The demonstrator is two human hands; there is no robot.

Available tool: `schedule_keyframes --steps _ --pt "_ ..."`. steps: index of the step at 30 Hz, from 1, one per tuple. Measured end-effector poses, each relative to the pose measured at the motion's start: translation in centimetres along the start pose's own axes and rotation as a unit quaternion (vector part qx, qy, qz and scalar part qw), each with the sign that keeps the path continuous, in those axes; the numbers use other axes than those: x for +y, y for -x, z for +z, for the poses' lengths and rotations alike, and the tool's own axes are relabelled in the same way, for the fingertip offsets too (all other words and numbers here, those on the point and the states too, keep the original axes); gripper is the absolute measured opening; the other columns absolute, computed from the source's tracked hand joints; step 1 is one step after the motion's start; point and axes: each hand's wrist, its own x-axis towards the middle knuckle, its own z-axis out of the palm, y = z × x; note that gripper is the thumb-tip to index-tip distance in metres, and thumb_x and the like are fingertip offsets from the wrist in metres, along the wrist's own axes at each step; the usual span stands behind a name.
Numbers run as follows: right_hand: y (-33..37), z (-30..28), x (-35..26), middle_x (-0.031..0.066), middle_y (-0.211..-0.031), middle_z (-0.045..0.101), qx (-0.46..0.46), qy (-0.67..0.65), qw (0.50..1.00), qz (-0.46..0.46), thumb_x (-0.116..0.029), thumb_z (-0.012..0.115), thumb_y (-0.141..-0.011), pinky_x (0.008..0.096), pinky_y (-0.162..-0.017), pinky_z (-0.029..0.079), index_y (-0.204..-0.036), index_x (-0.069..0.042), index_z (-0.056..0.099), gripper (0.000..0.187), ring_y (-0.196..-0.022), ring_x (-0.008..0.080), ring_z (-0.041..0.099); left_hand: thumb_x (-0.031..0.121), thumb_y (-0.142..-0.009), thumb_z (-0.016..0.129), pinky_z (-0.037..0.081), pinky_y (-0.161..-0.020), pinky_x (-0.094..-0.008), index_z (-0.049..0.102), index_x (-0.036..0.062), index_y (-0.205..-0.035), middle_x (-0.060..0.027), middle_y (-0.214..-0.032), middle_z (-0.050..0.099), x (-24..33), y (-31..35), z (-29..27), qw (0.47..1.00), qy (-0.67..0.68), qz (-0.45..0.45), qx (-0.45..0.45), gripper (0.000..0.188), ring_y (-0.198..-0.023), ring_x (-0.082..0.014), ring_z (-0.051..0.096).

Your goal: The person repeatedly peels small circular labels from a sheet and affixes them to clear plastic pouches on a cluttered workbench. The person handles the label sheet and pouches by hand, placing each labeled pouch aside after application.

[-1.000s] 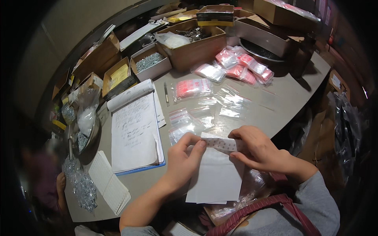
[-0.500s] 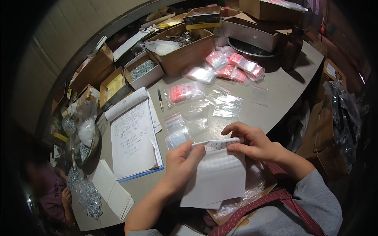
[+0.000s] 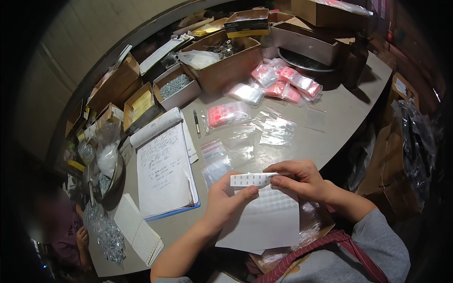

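Note:
A white sheet of small stickers (image 3: pixel 264 228) hangs between my hands at the near edge of the table. Its top is folded over into a narrow band with rows of tiny printed marks, and rows of round shapes show just below. My left hand (image 3: pixel 225 200) grips the sheet's left side, thumb lying across the front. On the other end of the band, my right hand (image 3: pixel 302 181) pinches the edge between thumb and fingers. Just beyond lie clear zip bags (image 3: pixel 217 162), with more flat zip bags (image 3: pixel 278 131) farther off.
Left of my hands lies a clipboard (image 3: pixel 165 174) with handwritten pages, beside a pen (image 3: pixel 196 123) and an open notebook (image 3: pixel 138 229). Packs of red-marked bags (image 3: pixel 227 114) and boxes of metal parts (image 3: pixel 175 86) stand behind. Bagged screws (image 3: pixel 110 240) lie near another person (image 3: pixel 66 231) at left.
The folded band has turned so more of its printed rows face me. My right fingers have come down and closed on its edge, and the view has shifted slightly.

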Motion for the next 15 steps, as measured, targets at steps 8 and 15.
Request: schedule_keyframes --steps 8,15 --pt "-0.5 0.1 -0.1 0.0084 -0.098 0.072 -0.051 -0.003 0.999 -0.017 -0.013 0.070 -0.098 0.0255 -0.075 0.053 -0.126 0.004 0.067 0.032 -0.084 0.0111 0.067 0.009 -0.086 0.080 0.050 -0.076 -0.0249 0.069 0.0024 -0.101 -0.0024 -0.092 0.069 0.6 -0.1 -0.7 0.999 -0.034 -0.018 -0.034 0.019 -0.085 -0.0088 0.062" --pt "-0.3 0.4 -1.1 0.0110 -0.101 0.072 0.010 -0.006 0.999 0.040 -0.007 0.072 -0.089 0.0302 -0.078 0.055 -0.123 -0.002 0.065 0.035 -0.089 0.0167 0.071 0.011 -0.091 0.079 0.049 -0.071 -0.0239 0.071 -0.0007 -0.093 -0.0038 -0.087 0.071 0.0 -0.5 -1.6 0.990 -0.138 0.017 -0.020 0.015 -0.080 -0.0084 0.062"
